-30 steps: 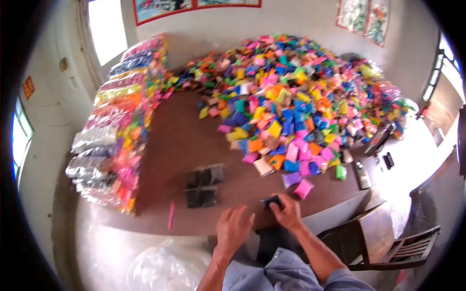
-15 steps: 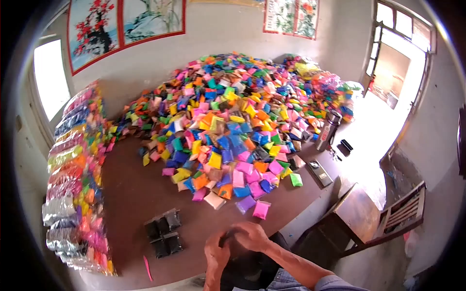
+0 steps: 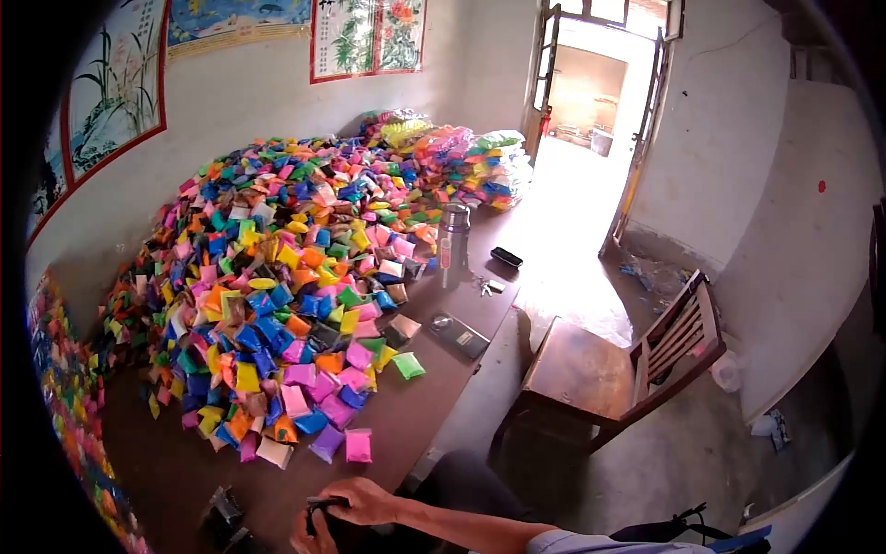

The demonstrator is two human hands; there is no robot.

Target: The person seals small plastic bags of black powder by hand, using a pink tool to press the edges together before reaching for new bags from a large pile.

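Note:
At the table's near edge, my left hand [image 3: 312, 535] and my right hand [image 3: 362, 501] are close together, fingers closed on a small black packet [image 3: 327, 504] between them. Several black packets [image 3: 224, 513] lie on the brown table [image 3: 388, 415] to the left of my hands. Beyond them spreads a large heap of small colourful packets [image 3: 277, 295]. Its nearest pieces are a pink packet [image 3: 358, 446], a purple packet [image 3: 327, 443] and a pale peach packet [image 3: 274, 451].
Bagged packets [image 3: 65, 388] line the left edge. A flask [image 3: 454, 242], a black case [image 3: 506, 258], keys [image 3: 485, 286] and a flat device [image 3: 458, 334] lie towards the table's right edge. A wooden chair [image 3: 581, 369] stands on the floor at right.
The view has turned to the right, so the heap, the black packets and my hands appear further left. My hands remain together, and the black packet between them shows more clearly.

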